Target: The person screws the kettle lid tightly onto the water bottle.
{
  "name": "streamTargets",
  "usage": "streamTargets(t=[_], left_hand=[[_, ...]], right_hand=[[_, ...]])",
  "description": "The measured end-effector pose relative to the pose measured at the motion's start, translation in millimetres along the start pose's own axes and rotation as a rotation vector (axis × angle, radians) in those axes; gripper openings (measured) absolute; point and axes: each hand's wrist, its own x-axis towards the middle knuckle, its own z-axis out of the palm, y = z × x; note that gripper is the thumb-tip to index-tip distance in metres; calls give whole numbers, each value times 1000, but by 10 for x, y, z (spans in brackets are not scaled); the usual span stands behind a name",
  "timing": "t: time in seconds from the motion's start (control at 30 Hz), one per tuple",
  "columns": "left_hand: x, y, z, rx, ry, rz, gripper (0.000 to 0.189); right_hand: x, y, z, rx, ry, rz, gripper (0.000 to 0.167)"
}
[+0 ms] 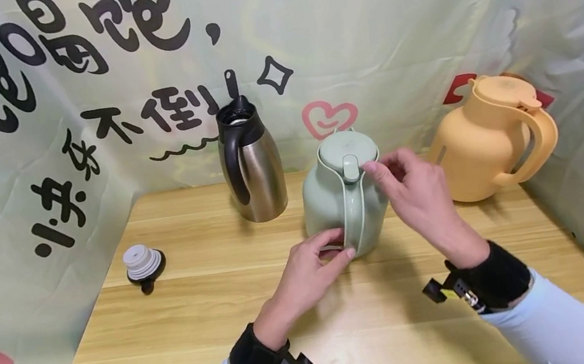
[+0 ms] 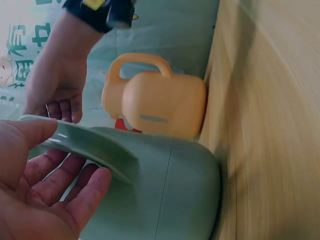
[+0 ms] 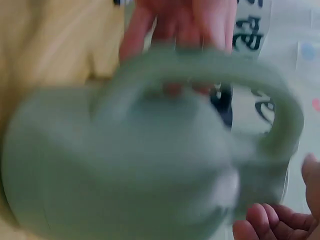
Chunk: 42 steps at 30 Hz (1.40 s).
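A pale green thermos jug stands on the wooden table, its handle turned toward me. My left hand is at the lower part of that handle. In the left wrist view its thumb lies against the handle, with the fingers curled loosely on the other side. Up by the lid is my right hand, thumb tip close beside the lid's press tab. The right wrist view, blurred, has the right fingers loosely bent next to the jug's neck, holding nothing.
Behind to the left stands a steel jug with a black handle and its top uncovered. A white and black stopper lies at the table's left. An orange thermos jug stands at the right. Printed cloth hangs around the table.
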Motion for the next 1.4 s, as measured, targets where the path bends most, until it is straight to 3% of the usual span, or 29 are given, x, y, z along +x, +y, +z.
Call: streamTargets(t=[0.13,0.37,0.5,0.67,0.83,1.0,1.13,1.27,1.4], left_hand=[[-3,-24,-58,11,-9,-26,37],[-28,-98,-191,131,-8,-23,29],[-39,-138,-233,181,-30,-20,21],[-41,-168,-263,229,-67,-43,13],[-41,-204,-255,234,-111,-71,11],[-57,-266,-185,324,-189,-60,10],[-61,-307,-118,378,-252,-25,10],[-65,-326,-88,385,-301,-38,10],[-74,-339,-77,395,-337,-69,11]], right_hand=[[-201,-109,106,165,-76,72,48],[-347,-198,275,445,-330,189,36],[-394,-170,293,527,-361,195,31],[-434,-124,234,602,-331,213,30],[-417,-59,185,741,-259,324,27],[-373,14,165,698,-155,394,30],[-348,47,205,704,-1,435,34],[-341,86,244,628,143,416,33],[-320,160,249,543,201,374,34]])
